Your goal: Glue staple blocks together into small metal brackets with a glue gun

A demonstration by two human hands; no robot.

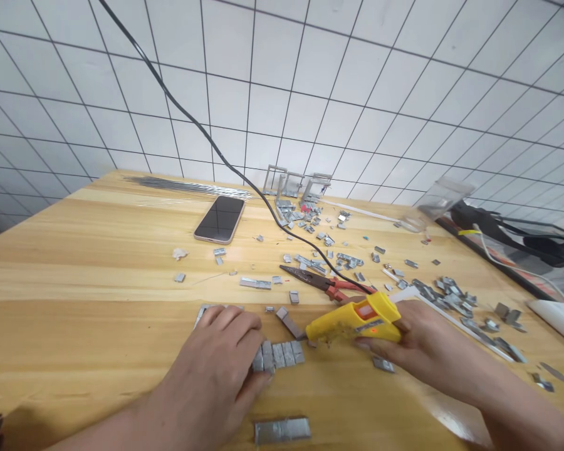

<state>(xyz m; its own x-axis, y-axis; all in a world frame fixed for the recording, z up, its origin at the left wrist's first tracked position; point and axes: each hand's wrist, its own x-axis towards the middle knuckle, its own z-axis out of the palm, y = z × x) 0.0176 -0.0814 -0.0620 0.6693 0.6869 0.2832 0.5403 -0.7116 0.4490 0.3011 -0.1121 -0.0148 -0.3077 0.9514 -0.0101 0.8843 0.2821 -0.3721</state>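
My right hand [418, 344] grips a yellow hot glue gun [357, 319], its nozzle pointing left at a row of small grey metal pieces [279, 355] on the wooden table [98, 263]. My left hand [225, 351] lies palm down on the left end of that row, fingers pressing on the pieces. A single grey strip [289, 322] lies tilted just beyond the nozzle. The gun's black cable [207, 134] runs up and away to the back left.
Red-handled pliers [324, 282] lie behind the gun. A phone [219, 219] rests face up further back. Several metal offcuts [310, 219] scatter across the middle and right. A flat grey block [282, 430] sits near me. Thin rods [183, 186] lie by the tiled wall.
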